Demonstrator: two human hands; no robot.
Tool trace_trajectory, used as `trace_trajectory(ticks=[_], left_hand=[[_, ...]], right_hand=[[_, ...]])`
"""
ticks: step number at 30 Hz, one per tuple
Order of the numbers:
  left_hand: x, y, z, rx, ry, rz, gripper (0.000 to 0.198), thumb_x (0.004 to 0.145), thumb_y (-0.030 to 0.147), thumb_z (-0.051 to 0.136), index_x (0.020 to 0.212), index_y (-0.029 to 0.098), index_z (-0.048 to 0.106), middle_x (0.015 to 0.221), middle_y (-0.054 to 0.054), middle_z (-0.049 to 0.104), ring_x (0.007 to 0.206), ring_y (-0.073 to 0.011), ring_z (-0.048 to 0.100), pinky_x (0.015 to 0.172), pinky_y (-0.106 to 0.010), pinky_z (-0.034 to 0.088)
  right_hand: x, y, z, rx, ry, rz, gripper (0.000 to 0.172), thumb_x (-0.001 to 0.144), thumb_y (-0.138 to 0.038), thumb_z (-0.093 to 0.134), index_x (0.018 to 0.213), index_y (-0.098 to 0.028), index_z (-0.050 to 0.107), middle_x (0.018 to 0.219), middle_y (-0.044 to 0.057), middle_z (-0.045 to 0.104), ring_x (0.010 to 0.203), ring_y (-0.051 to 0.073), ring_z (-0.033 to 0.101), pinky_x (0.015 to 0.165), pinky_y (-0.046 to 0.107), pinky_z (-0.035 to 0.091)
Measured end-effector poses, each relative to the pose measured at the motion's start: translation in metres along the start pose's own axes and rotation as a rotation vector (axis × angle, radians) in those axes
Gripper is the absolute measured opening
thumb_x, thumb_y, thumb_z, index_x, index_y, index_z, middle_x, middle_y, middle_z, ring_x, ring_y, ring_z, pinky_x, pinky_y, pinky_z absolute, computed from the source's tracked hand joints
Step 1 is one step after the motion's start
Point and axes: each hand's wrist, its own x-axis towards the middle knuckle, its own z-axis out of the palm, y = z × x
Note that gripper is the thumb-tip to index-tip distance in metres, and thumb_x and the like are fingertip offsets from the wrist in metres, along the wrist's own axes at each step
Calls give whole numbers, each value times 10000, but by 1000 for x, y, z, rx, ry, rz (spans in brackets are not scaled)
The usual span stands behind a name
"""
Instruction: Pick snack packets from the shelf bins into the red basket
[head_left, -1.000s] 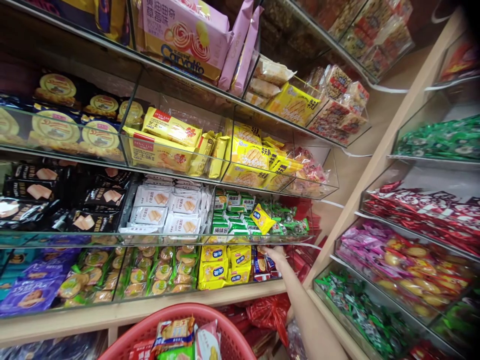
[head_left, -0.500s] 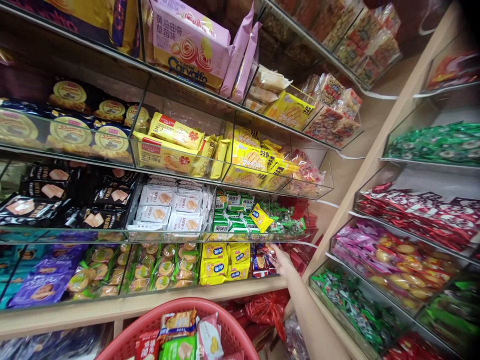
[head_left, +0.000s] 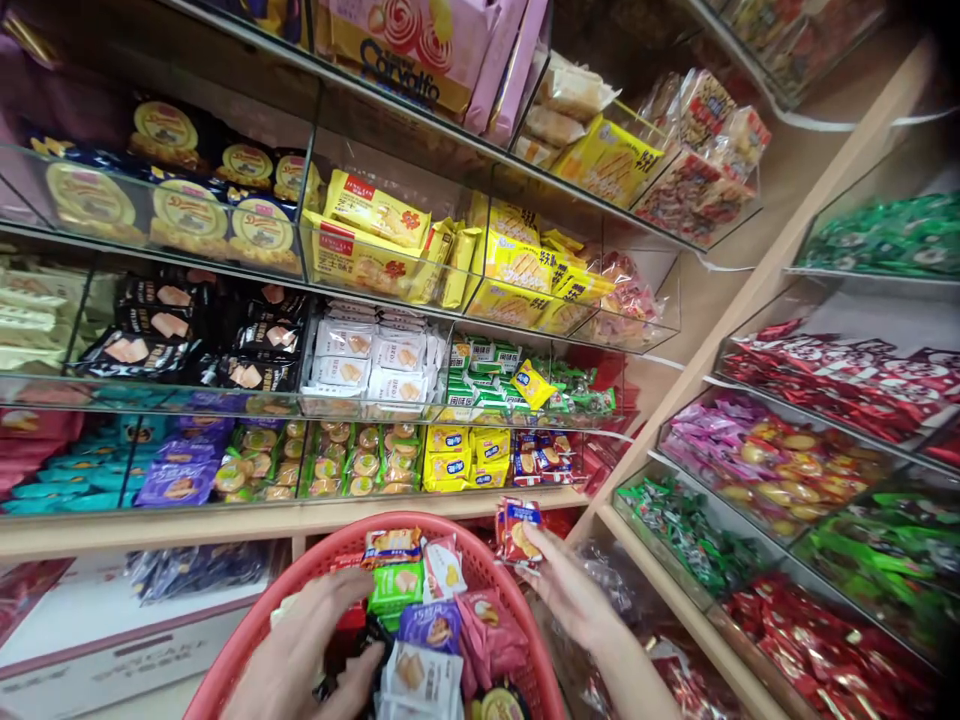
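Note:
My right hand (head_left: 570, 590) grips a red and blue biscuit packet (head_left: 517, 530) with a round biscuit printed on it, just above the right rim of the red plastic basket (head_left: 541, 650). More than one packet may be in the grip. My left hand (head_left: 300, 650) reaches over the basket's left part, blurred, thumb and fingers apart beside dark packets. Inside the basket lie a green packet (head_left: 396, 588), a purple packet (head_left: 430, 627), white packets (head_left: 416, 675) and pink packets (head_left: 491, 635).
Tilted clear bins of wrapped snacks line the shelves ahead. On the lowest row, similar red and blue packets (head_left: 540, 458) sit beside yellow packets (head_left: 448, 458). A wooden post (head_left: 686, 375) divides these from candy bins (head_left: 817, 390) at right. A white carton (head_left: 112, 650) stands lower left.
My right hand has come back from the lowest bin to the basket rim with the packet. My left hand has entered over the basket. The view has tipped downward, showing more of the basket.

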Motion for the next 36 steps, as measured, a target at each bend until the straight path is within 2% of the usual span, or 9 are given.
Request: trace_trajectory(ticks=[2, 5, 7, 10, 16, 19, 24, 33, 36], left_hand=[[17, 16, 7, 6, -115, 58, 612, 830, 290, 551, 1368, 306, 260, 1378, -46, 461, 1242, -202, 463, 998, -350, 465], [31, 40, 13, 3, -230, 135, 897, 749, 219, 626, 1440, 276, 56, 1477, -100, 301, 1342, -271, 308, 1051, -483, 384], [34, 50, 14, 14, -275, 162, 994, 707, 206, 667, 1448, 275, 9, 1496, -106, 247, 1362, -292, 245, 1083, -517, 320], [35, 56, 13, 86, -312, 159, 1024, 700, 224, 695, 1450, 273, -1, 1468, -120, 281, 1345, -309, 256, 1100, -537, 259], [39, 52, 1, 252, -432, 94, 990, 743, 228, 680, 1448, 250, -15, 1276, -121, 476, 1192, -306, 430, 1023, -529, 341], [36, 49, 0, 326, -438, 108, 954, 738, 223, 668, 1449, 243, 32, 1262, -122, 486, 1147, -312, 456, 999, -530, 361], [24, 46, 1, 407, -439, 97, 922, 735, 151, 616, 1451, 247, 42, 1208, -113, 511, 1073, -304, 493, 931, -492, 422], [3, 24, -5, 207, -448, 52, 966, 686, 62, 490, 1440, 302, -62, 1225, -91, 457, 1121, -290, 442, 928, -449, 403], [-2, 21, -10, 129, -458, 16, 993, 658, 70, 500, 1436, 337, -56, 1200, -71, 463, 1071, -287, 465, 890, -451, 433]], right_hand=[[-23, 14, 21, 19, -88, 37, 230, 687, -299, 764, 871, -202, 667, 888, 24, 723, 785, 150, 652, 760, 290, 503], [-47, 29, 49, 1, -216, 50, 259, 732, -306, 729, 965, -228, 651, 953, 18, 709, 888, 165, 643, 829, 314, 477], [-56, 35, 64, -49, -276, 27, 331, 741, -314, 721, 1052, -249, 629, 1065, 19, 678, 1028, 173, 597, 917, 319, 430], [-62, 40, 79, -138, -303, -16, 418, 720, -311, 739, 1113, -284, 603, 1217, -2, 600, 1197, 169, 478, 1014, 305, 340], [-64, 51, 94, -199, -321, 20, 432, 693, -370, 749, 1080, -264, 590, 1146, 12, 611, 1134, 197, 514, 971, 334, 371], [-66, 55, 99, -169, -325, 59, 479, 677, -379, 758, 1097, -251, 567, 1161, 22, 609, 1125, 196, 527, 944, 321, 390], [-71, 61, 104, -149, -373, 85, 394, 687, -354, 753, 1028, -251, 583, 1078, 6, 643, 1016, 182, 583, 883, 305, 418], [-85, 70, 108, -207, -395, 98, 364, 694, -341, 751, 997, -235, 579, 1051, -6, 627, 1037, 159, 543, 929, 280, 371], [-90, 73, 109, -229, -400, 126, 404, 698, -385, 742, 1034, -236, 576, 1033, 6, 620, 1013, 166, 547, 845, 276, 416]])
